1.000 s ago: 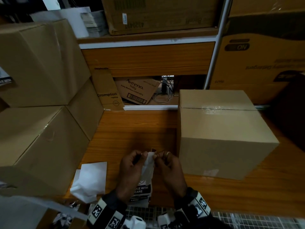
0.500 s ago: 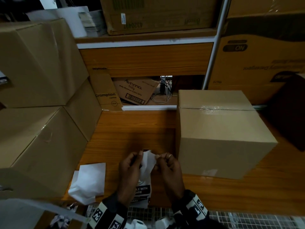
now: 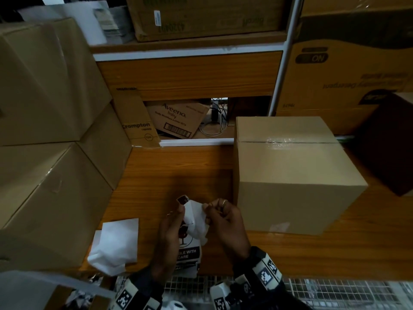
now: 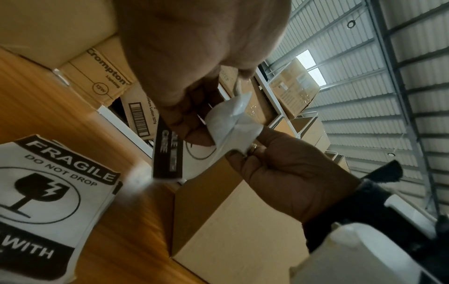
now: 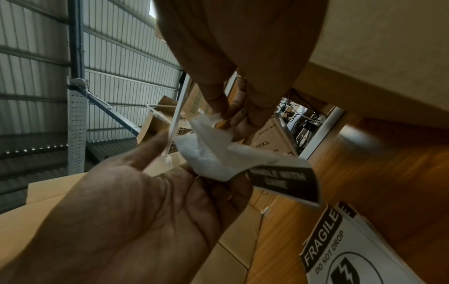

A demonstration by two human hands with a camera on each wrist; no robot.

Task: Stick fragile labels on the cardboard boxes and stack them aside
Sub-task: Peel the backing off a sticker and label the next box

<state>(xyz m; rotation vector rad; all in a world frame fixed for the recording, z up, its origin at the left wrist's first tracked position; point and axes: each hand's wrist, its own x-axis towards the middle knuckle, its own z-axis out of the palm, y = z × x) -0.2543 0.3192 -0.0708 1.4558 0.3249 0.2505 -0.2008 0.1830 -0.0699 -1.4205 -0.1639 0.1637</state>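
Both hands work low over the wooden table (image 3: 169, 171). My left hand (image 3: 178, 211) pinches a fragile label (image 3: 182, 200) by its upper corner; the label's black strip (image 4: 167, 153) hangs below the fingers. My right hand (image 3: 209, 209) pinches the white backing paper (image 3: 196, 220), which is partly peeled off and crumpled between the hands. In the right wrist view the backing paper (image 5: 209, 149) curls away from the label (image 5: 284, 182). A sealed cardboard box (image 3: 290, 175) stands just right of my hands. A stack of fragile labels (image 3: 187, 256) lies under them.
Two large cardboard boxes (image 3: 44, 175) are stacked at the left. Crumpled white backing sheets (image 3: 116, 242) lie on the table's front left. A shelf unit (image 3: 187, 72) with more boxes closes the back. A wire grid (image 3: 335, 294) runs along the front edge.
The hands have drawn slightly apart and the backing paper has peeled further from the label. A dark corner of the label now shows above my left fingers.
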